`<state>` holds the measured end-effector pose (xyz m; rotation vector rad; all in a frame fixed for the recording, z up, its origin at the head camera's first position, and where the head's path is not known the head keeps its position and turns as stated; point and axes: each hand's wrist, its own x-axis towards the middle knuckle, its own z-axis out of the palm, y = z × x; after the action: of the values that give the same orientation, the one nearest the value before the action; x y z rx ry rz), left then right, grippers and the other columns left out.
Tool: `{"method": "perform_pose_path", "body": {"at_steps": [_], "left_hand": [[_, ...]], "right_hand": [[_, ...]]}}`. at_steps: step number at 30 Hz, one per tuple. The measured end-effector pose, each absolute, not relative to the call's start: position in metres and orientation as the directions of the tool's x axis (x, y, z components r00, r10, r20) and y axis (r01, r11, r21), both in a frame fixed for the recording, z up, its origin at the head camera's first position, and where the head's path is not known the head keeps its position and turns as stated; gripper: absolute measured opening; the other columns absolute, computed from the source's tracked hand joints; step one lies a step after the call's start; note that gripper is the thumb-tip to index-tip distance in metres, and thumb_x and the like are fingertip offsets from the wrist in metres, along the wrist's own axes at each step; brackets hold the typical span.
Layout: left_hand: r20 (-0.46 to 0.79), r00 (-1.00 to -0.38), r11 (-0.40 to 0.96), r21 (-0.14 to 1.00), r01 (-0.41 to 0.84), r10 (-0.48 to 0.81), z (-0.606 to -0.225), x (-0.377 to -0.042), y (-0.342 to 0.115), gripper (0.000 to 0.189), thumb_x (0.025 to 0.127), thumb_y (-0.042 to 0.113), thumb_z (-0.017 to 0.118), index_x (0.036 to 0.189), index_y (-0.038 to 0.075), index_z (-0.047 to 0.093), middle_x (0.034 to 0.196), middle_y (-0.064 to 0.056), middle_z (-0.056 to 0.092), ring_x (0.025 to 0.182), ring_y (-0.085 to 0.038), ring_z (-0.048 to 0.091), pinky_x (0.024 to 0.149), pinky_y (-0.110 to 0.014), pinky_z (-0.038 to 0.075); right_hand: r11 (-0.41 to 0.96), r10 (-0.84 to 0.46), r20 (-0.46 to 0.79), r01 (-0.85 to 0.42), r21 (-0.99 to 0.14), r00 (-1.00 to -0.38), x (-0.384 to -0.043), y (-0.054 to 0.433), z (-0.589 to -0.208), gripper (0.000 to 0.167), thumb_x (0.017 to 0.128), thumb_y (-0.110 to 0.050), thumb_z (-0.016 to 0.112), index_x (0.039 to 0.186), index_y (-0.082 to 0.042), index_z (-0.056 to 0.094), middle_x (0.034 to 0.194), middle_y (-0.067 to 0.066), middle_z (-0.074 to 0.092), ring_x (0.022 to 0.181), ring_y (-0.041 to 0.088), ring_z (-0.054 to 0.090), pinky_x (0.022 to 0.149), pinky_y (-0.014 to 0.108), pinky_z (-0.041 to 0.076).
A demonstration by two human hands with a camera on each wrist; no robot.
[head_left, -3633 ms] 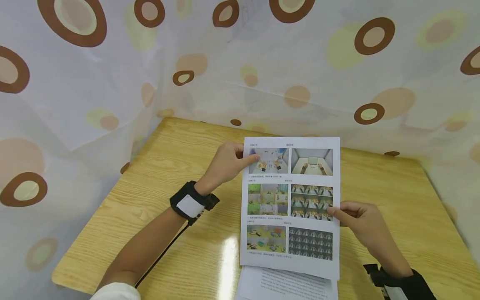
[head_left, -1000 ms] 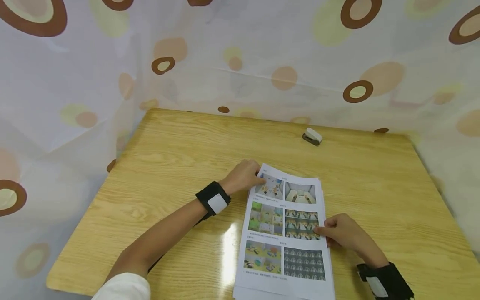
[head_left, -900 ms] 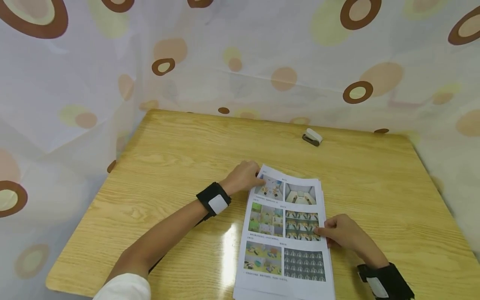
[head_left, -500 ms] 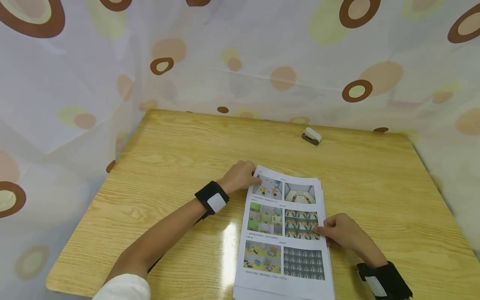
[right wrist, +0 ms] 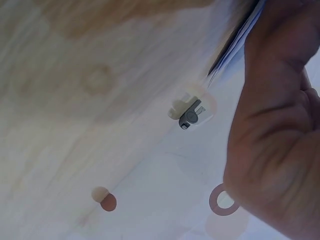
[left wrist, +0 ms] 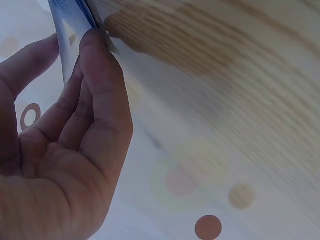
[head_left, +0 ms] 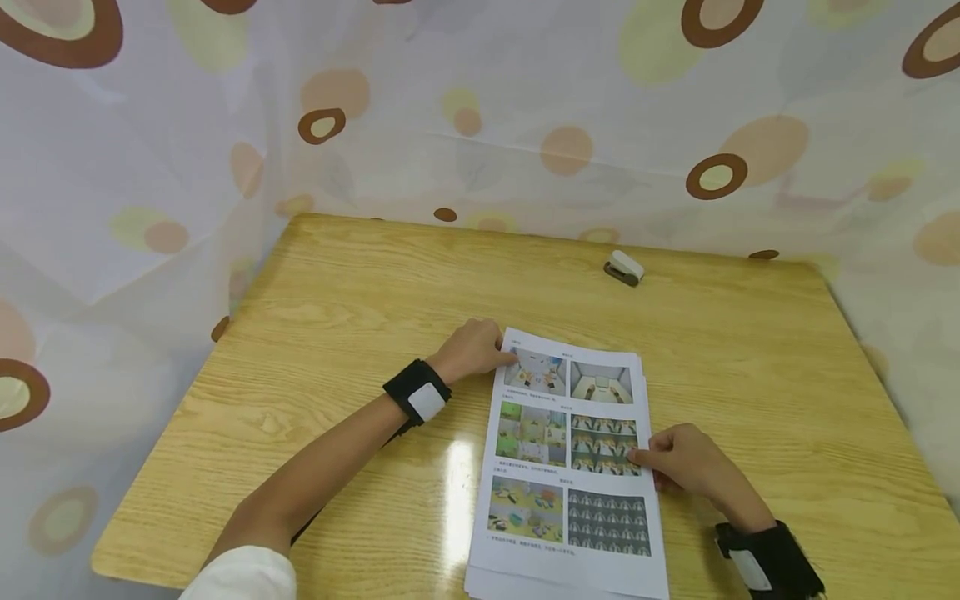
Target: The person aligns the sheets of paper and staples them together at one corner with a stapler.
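Note:
A stack of printed paper sheets (head_left: 570, 487) lies at the front middle of the wooden table, its top page covered in colour pictures. My left hand (head_left: 471, 348) pinches the upper left edge, thumb on top of the page. At the right edge, my right hand (head_left: 693, 462) pinches the stack between thumb and fingers. In the left wrist view, the left hand (left wrist: 75, 130) has the sheets' edge between thumb and fingertips. The right wrist view shows the right hand (right wrist: 280, 110) beside the layered sheet edges (right wrist: 237, 45); its fingertips are out of frame there.
A small white and grey stapler (head_left: 624, 268) sits near the table's back edge, right of centre. White curtains (head_left: 510, 108) with brown and beige circles stand behind and at both sides of the wooden table (head_left: 337, 292). Each wrist wears a black strap.
Earlier the sheets were held up higher, hiding the stapler; now they are lower, the stapler in view. Over the last second the left hand and the top sheet's upper left corner shifted slightly left.

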<state>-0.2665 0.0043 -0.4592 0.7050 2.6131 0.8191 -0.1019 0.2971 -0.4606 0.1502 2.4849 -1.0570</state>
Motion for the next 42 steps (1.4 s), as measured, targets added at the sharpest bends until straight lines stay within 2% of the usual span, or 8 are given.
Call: {"method": "perform_pose_path", "body": {"at_steps": [5,13,19,24,29,33,37,42], "left_hand": [[-0.137,-0.845,0.736,0.577,0.356,0.516,-0.46,-0.268,0.002,0.053,0.094,0.025,0.072,0.049,0.013,0.046,0.045,0.007,0.031,0.041,-0.007,0.027,0.042,-0.022,0.023],[-0.144,-0.872,0.758,0.572,0.313,0.468,-0.461,-0.27,-0.004,0.041,0.095,0.022,0.071,0.058,0.004,0.066,0.044,0.007,0.04,0.041,-0.007,0.035,0.042,-0.021,0.027],[-0.133,-0.866,0.734,0.6,0.317,0.483,-0.461,-0.268,-0.008,0.038,0.095,0.018,0.07,0.06,0.003,0.068,0.046,0.006,0.041,0.042,-0.007,0.036,0.043,-0.021,0.027],[-0.101,-0.881,0.723,0.618,0.309,0.463,-0.454,-0.266,-0.011,0.021,0.097,0.015,0.068,0.082,0.002,0.076,0.066,0.0,0.06,0.052,-0.01,0.048,0.049,-0.022,0.036],[-0.108,-0.879,0.722,0.62,0.306,0.465,-0.448,-0.264,-0.013,0.025,0.096,0.016,0.068,0.113,-0.003,0.072,0.102,-0.014,0.072,0.071,-0.016,0.064,0.064,-0.026,0.05],[-0.139,-0.871,0.717,0.635,0.287,0.472,-0.45,-0.263,-0.01,0.033,0.096,0.016,0.068,0.121,-0.005,0.067,0.113,-0.018,0.07,0.089,-0.022,0.069,0.074,-0.03,0.053],[-0.163,-0.863,0.716,0.641,0.276,0.479,-0.454,-0.261,-0.007,0.035,0.096,0.016,0.068,0.123,-0.006,0.066,0.116,-0.019,0.068,0.095,-0.023,0.067,0.074,-0.03,0.052],[-0.169,-0.856,0.705,0.655,0.273,0.489,-0.455,-0.259,-0.003,0.034,0.096,0.015,0.068,0.122,-0.008,0.065,0.115,-0.02,0.068,0.083,-0.019,0.067,0.065,-0.026,0.05]], "right_hand": [[0.702,-0.049,-0.447,0.288,-0.652,-0.893,-0.102,0.297,-0.461,0.03,0.092,-0.025,0.072,0.071,-0.005,0.067,0.06,0.002,0.058,0.053,0.015,0.049,0.051,0.026,0.035],[0.71,-0.052,-0.447,0.281,-0.645,-0.893,-0.103,0.301,-0.463,0.031,0.092,-0.027,0.073,0.071,-0.005,0.068,0.059,0.002,0.059,0.053,0.015,0.049,0.05,0.025,0.035],[0.724,-0.086,-0.444,0.25,-0.643,-0.892,-0.101,0.303,-0.465,0.036,0.092,-0.03,0.072,0.066,-0.006,0.067,0.055,0.001,0.056,0.051,0.014,0.047,0.049,0.025,0.033],[0.745,-0.098,-0.454,0.237,-0.623,-0.885,-0.102,0.31,-0.463,0.046,0.095,-0.04,0.068,0.063,-0.007,0.066,0.055,0.0,0.057,0.051,0.014,0.048,0.048,0.026,0.035],[0.776,0.008,-0.402,0.26,-0.575,-0.915,-0.109,0.318,-0.453,0.054,0.099,-0.049,0.058,0.097,0.004,0.07,0.077,0.008,0.068,0.067,0.019,0.063,0.059,0.031,0.049],[0.736,0.026,-0.331,0.243,-0.632,-0.943,-0.114,0.314,-0.45,0.066,0.101,-0.048,0.055,0.128,0.012,0.054,0.109,0.027,0.067,0.087,0.029,0.07,0.071,0.038,0.056],[0.718,0.004,-0.288,0.203,-0.666,-0.957,-0.119,0.308,-0.449,0.064,0.102,-0.045,0.054,0.132,0.011,0.052,0.12,0.032,0.061,0.094,0.034,0.07,0.078,0.045,0.055],[0.706,-0.013,-0.284,0.193,-0.682,-0.959,-0.123,0.304,-0.449,0.06,0.103,-0.042,0.054,0.131,0.012,0.052,0.121,0.033,0.06,0.093,0.033,0.07,0.081,0.048,0.054]]}}
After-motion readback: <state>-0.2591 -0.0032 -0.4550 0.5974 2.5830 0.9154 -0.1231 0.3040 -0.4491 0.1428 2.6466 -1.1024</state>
